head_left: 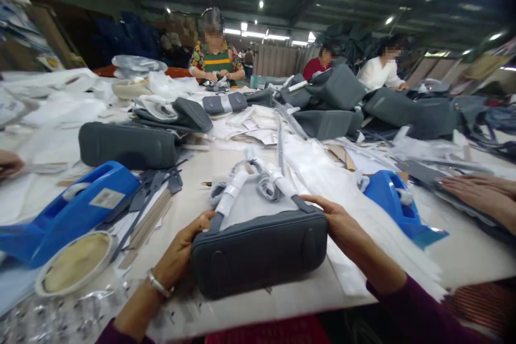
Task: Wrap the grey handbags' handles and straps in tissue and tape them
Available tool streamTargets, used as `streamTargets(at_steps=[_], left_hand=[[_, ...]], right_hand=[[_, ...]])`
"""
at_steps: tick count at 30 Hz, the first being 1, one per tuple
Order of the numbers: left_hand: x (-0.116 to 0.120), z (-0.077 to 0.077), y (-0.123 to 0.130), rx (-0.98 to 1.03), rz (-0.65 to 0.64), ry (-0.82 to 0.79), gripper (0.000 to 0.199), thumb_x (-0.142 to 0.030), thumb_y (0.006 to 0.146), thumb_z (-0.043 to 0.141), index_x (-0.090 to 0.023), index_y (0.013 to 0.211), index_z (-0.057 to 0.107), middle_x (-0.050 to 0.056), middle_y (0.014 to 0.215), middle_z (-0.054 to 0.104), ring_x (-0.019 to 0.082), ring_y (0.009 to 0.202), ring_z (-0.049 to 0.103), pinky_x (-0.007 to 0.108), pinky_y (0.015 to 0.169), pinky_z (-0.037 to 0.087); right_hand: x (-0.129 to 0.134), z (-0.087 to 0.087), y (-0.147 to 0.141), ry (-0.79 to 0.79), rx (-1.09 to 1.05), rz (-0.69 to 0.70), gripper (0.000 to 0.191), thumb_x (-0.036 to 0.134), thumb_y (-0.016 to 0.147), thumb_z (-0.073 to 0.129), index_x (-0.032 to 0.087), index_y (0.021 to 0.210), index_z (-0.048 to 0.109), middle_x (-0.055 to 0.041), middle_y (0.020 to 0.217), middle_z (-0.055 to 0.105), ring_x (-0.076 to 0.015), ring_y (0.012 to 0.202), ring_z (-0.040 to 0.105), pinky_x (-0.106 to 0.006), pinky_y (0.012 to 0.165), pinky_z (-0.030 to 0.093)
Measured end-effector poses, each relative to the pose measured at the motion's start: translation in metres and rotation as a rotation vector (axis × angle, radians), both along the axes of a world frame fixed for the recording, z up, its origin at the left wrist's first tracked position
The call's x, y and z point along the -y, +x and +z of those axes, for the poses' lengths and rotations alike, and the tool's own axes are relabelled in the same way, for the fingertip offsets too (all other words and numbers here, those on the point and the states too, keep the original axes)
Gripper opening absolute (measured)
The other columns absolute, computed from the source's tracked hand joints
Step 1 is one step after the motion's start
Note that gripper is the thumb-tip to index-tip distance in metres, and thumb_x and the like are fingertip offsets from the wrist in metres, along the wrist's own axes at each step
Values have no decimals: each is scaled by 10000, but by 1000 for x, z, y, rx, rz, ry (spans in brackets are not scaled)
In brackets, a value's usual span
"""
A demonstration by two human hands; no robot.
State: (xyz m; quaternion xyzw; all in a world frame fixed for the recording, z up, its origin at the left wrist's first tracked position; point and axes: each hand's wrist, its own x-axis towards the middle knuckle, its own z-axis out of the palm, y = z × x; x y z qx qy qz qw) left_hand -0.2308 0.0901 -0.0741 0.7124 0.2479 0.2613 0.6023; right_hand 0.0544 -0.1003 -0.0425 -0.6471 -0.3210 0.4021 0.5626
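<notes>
A dark grey handbag [260,255] lies on its side at the table's front edge, its base turned toward me. White wrapping [234,189] covers its handles, which point away from me. My left hand [192,234] grips the bag's left end, with some fingers hidden behind it. At the other end, my right hand [332,215] is closed on the upper right corner, its fingers lying over the top edge. Left of the bag are a stack of grey and brown strips [149,220] and a round white tub [76,263] with a yellowish surface.
Blue tape dispensers [80,207] stand on both sides. More grey bags [127,145] and a large pile of them [330,97] lie farther back among white sheets [355,242]. A co-worker's hands [484,193] rest on a dark piece at right; another person's hand [8,164] shows at left.
</notes>
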Motion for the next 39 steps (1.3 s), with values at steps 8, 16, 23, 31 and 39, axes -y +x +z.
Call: streamTargets(at_steps=[8,16,23,31,39], left_hand=[[14,7,5,-35,80,-78,105,-309,751,642,-218,715,604,16,1102,631,249,1034,542,314,864,425],[35,17,-4,27,122,-156,418,-464,801,523,-216,1112,650,77,1223,604,304,1229,469,408,1078,317],[51,14,-5,31,142,-62,758,-644,628,674,-194,1224,541,90,1226,552,314,1136,495,375,1011,358],[62,-1,15,61,393,-359,263,-373,732,688,-193,900,596,-21,778,581,138,710,531,216,655,438],[59,-3,35,45,541,-310,363,-398,739,686,-229,972,466,-43,786,600,118,666,567,217,622,478]], right_hand=[[7,20,8,60,43,160,415,472,864,467,189,1129,617,-54,974,647,-225,901,587,-348,802,444],[21,5,10,-68,273,237,636,457,701,693,257,1266,478,-33,1027,654,-265,941,607,-306,721,486],[24,2,2,-116,387,134,568,508,738,631,258,1230,498,-42,1017,655,-265,915,613,-345,754,495],[13,-17,-12,-33,350,-51,573,495,813,557,282,1329,428,-34,1001,627,-206,853,604,-308,741,473],[-2,-35,-16,-102,344,-176,473,536,787,572,287,1189,578,-17,1196,606,-252,1089,542,-358,950,384]])
